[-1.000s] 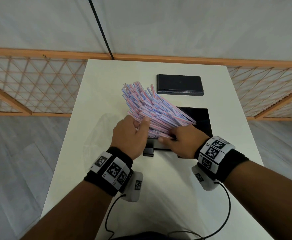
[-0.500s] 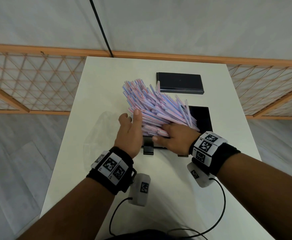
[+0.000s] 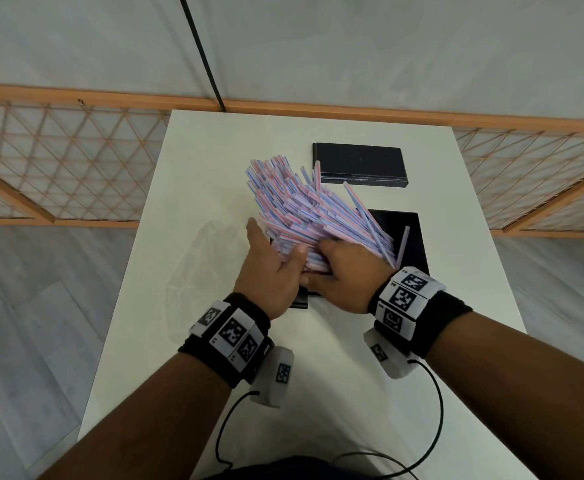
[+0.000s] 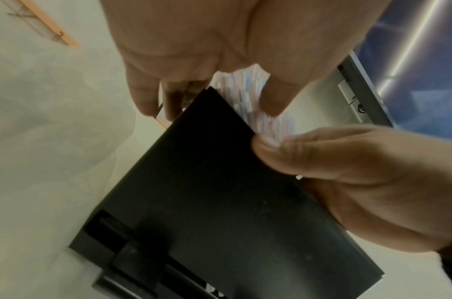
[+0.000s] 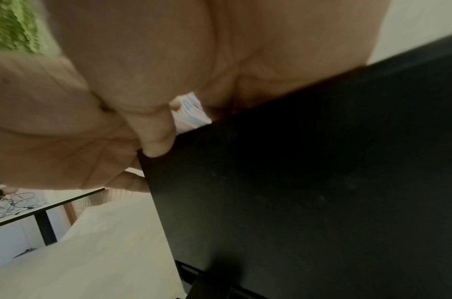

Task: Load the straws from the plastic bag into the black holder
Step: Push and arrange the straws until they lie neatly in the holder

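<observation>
- The straws (image 3: 313, 216), a big pink-and-blue bundle, lie slanted across the open black holder (image 3: 411, 237), their far ends fanning toward the table's (image 3: 214, 161) far left corner.
- The holder stands near the right edge of the table, about midway along it.
- The left hand (image 3: 272, 268) has its fingers nearly straight along the bundle's left side, thumb lying on top; it cups rather than clenches.
- The right hand (image 3: 347, 275) covers the near ends of the straws, fingers bent over them, thumb at the holder's front rim.
- One straw (image 3: 403, 245) stands apart inside the holder, by its right wall.
- A clear plastic bag (image 3: 203, 271) lies flat by the left edge.
- A flat black lid (image 3: 359, 163) lies near the far edge.
</observation>
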The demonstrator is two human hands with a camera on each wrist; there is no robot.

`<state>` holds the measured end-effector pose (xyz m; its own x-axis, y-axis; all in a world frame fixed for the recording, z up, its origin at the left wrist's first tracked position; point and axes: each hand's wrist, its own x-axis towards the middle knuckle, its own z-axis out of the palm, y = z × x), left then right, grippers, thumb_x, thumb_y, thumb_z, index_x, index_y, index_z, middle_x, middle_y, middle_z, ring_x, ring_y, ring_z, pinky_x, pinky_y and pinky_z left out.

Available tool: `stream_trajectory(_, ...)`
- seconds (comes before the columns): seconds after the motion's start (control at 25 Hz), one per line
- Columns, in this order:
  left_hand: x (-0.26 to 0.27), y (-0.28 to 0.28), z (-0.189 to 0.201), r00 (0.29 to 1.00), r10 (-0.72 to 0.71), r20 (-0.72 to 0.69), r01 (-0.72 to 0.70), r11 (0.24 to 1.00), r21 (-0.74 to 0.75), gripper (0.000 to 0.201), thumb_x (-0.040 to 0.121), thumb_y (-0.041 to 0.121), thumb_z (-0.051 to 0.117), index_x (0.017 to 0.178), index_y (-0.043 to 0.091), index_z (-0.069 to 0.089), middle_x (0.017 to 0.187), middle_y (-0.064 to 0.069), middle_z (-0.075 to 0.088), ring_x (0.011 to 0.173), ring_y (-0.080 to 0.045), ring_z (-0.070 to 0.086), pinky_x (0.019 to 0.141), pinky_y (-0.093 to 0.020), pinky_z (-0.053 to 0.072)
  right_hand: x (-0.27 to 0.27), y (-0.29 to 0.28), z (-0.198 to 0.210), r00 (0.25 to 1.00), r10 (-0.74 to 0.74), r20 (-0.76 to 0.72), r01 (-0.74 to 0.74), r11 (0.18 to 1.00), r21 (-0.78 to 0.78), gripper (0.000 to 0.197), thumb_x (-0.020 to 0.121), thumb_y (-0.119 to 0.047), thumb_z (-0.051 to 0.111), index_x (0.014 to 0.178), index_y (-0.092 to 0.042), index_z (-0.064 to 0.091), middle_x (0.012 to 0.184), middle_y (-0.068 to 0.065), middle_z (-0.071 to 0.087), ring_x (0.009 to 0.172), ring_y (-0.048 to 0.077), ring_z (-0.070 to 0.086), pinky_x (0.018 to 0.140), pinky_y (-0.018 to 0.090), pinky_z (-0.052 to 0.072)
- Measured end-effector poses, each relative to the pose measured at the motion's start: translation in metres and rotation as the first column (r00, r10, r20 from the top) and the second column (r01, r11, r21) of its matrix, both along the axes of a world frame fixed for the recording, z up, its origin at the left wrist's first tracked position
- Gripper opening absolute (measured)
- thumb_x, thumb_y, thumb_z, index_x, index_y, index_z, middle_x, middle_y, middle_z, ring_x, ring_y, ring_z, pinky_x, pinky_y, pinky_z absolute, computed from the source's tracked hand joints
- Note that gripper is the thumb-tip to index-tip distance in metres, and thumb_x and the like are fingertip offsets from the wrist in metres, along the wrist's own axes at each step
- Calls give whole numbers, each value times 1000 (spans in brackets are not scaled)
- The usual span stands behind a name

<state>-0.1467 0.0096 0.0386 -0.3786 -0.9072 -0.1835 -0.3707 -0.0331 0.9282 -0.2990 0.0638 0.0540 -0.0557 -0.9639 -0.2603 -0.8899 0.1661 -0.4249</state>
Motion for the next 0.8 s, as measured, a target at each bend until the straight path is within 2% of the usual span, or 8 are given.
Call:
stream_trajectory(0.08, 2, -1, -2, 997, -8, 72, 9, 1000, -3, 75, 98, 28, 63, 152, 1, 18, 129, 3, 58, 123, -28, 62, 103, -38, 48, -6, 8, 5, 998, 22, 57, -17, 996, -90, 39, 83, -41, 70, 111, -15, 62, 105, 4, 66, 97, 25, 62, 81, 31, 49)
stream_trajectory(0.2, 3, 0, 0, 993, 22, 114, -27, 998, 48, 78, 98, 35, 63, 155, 4, 19, 142, -5, 58, 128, -28, 59, 105, -36, 45, -21, 28, 10, 999, 13, 29, -6, 975, -222, 22, 78, -26, 72, 97, -15, 69, 91, 4, 70, 85, 26, 65, 77, 29, 49)
stream_trajectory(0.24, 4, 1, 1, 994, 27, 104, -33, 998, 59, 79, 97, 38, 65, 154, 5, 21, 139, -5, 60, 126, -27, 60, 105, -35, 45, -27, 35, 12, 999, -31, 17, 34, 966, -257, 14, 78, -24, 73, 87, -15, 69, 82, 2, 69, 77, 25, 64, 72, 27, 47)
stream_trajectory(0.32, 3, 1, 1, 995, 28, 91, -35, 996, 77, 73, 93, 37, 70, 147, 9, 29, 128, 1, 66, 118, -22, 64, 101, -32, 47, -42, 43, 19, 985, -168, -25, 156, 955, -252, 15, 78, -26, 74, 75, -15, 66, 70, -1, 65, 67, 23, 60, 65, 27, 43)
stream_trajectory(0.4, 2, 2, 0, 996, 13, 93, -21, 996, 81, 62, 91, 31, 74, 136, 15, 34, 120, 5, 68, 110, -19, 67, 96, -32, 50, -59, 42, 28, 956, -280, -90, 258, 944, -204, 18, 80, -30, 73, 75, -15, 65, 69, -1, 66, 68, 24, 60, 65, 28, 44)
stream_trajectory(0.48, -1, 1, -1, 993, 12, 118, -21, 997, 72, 56, 94, 26, 71, 135, 11, 36, 118, 1, 67, 108, -23, 66, 90, -30, 47, -78, 33, 38, 933, -313, -178, 289, 946, -150, 14, 82, -32, 68, 81, -18, 67, 76, 0, 67, 76, 25, 62, 69, 30, 47)
stream_trajectory(0.64, -3, 1, 3, 986, 11, 169, -23, 998, 66, 47, 99, 21, 63, 134, 7, 37, 113, 1, 61, 104, -26, 62, 83, -27, 40, -104, 7, 51, 903, -143, -404, 221, 963, 152, 22, 88, -30, 55, 104, -31, 70, 102, -1, 69, 97, 27, 63, 82, 36, 54)
stream_trajectory(0.8, 0, 3, 4, 987, -5, 161, -9, 996, 85, 40, 102, 22, 58, 133, 9, 37, 108, 2, 60, 95, -23, 59, 79, -26, 39, -106, -18, 45, 797, 172, -579, 97, 910, 403, 35, 88, -23, 47, 113, -38, 66, 107, -2, 67, 96, 27, 65, 72, 29, 49)
